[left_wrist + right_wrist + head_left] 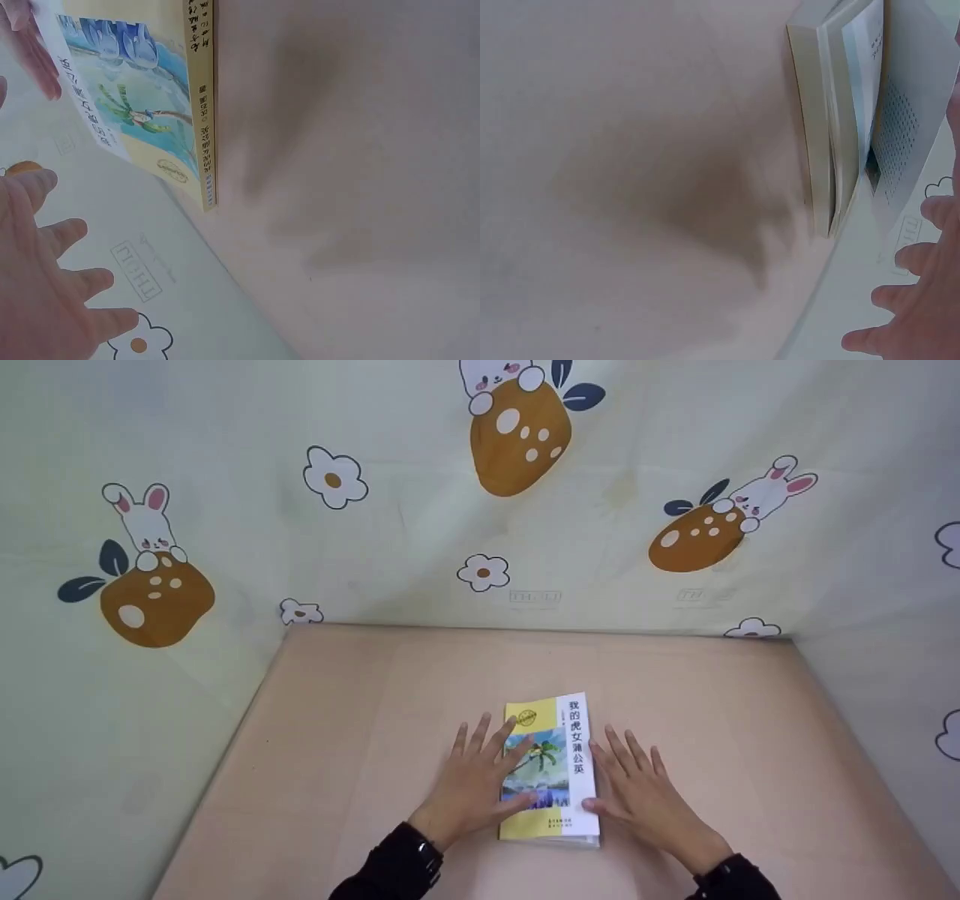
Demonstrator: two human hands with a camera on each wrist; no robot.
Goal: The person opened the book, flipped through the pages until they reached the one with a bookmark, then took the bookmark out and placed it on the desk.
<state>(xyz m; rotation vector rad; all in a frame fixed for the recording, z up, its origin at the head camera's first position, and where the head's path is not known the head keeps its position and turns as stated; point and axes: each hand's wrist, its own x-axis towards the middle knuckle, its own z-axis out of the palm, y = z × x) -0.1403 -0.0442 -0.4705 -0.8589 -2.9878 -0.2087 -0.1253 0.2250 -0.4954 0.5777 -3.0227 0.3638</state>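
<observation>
- Head view puts the yellow-and-white book (559, 765) on the tan tabletop (337, 772), between your two hands, toward the near side.
- Your left hand (472, 787) is spread, fingers straight, thumb and forefinger over the book's left part; whether they touch it, I cannot tell.
- Your right hand (645, 795) is at the book's right edge, fingers extended and apart, gripping nothing.
- Right wrist view shows the pages (845, 135) parted on that side.
- Rabbit-print cloth (405, 547) hangs at the far side.

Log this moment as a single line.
left hand: fingers spread, over book's left side | right hand: fingers spread, at its right edge | book: front up on table, leaves parted | contact: unclear
</observation>
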